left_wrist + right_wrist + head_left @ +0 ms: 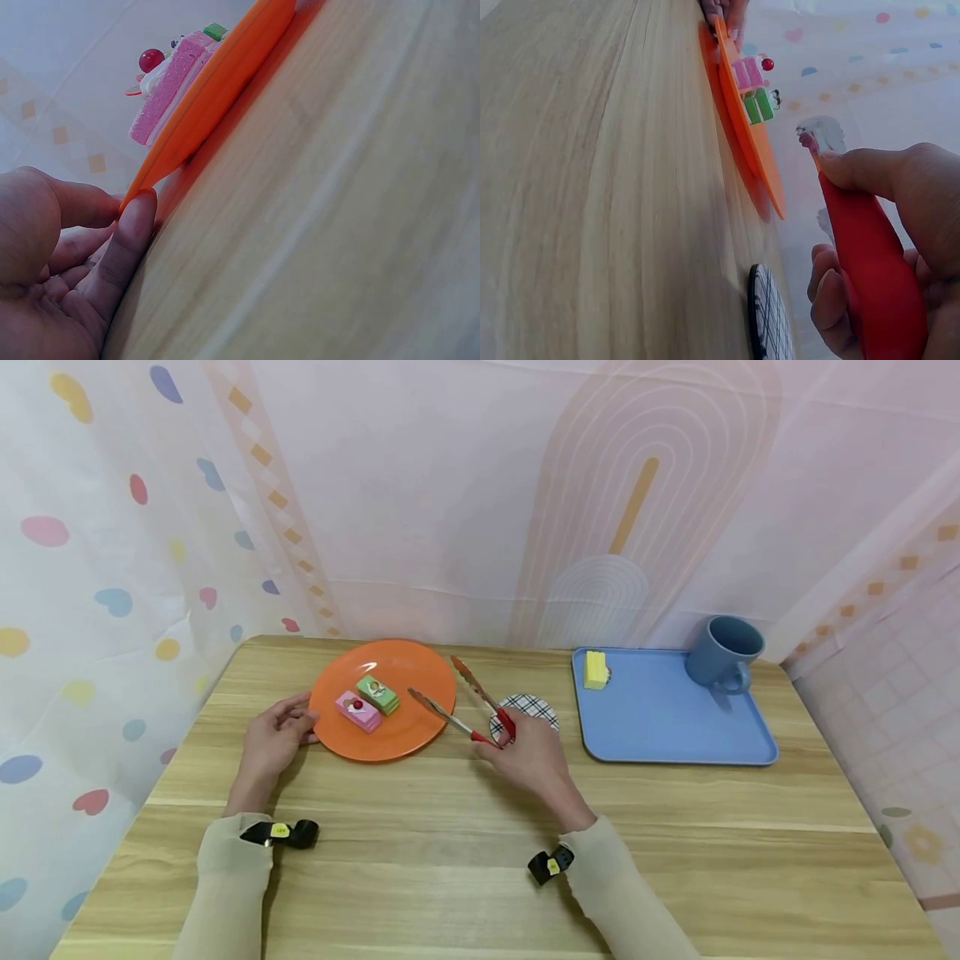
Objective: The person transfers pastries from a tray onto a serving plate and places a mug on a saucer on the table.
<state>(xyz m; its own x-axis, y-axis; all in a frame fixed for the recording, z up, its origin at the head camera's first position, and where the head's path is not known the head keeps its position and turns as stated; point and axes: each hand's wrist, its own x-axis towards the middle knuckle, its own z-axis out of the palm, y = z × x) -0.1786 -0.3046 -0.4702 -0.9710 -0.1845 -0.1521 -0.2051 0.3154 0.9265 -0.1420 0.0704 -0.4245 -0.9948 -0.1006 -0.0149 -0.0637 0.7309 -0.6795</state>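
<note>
An orange plate (pixel 408 739) carries a pink cake slice (pixel 360 713) with a red cherry and a green cake slice (pixel 377 694), side by side. My left hand (pixel 273 739) pinches the plate's left rim between thumb and fingers, as the left wrist view shows. In my right hand (pixel 531 756) are metal tongs (pixel 450 718) with red handles (pixel 874 270), gripped by the handles. The tongs' arms are spread apart, with nothing between the tips; one tip hangs over the plate's right part, the other beyond its right rim.
On the right lies a blue tray (pixel 667 727). A yellow cake slice (pixel 596 670) is at its back left corner, and a blue mug (pixel 723 652) stands at the back right. A round checked coaster (pixel 536 706) lies behind my right hand. Patterned curtains border the wooden table (pixel 435 860).
</note>
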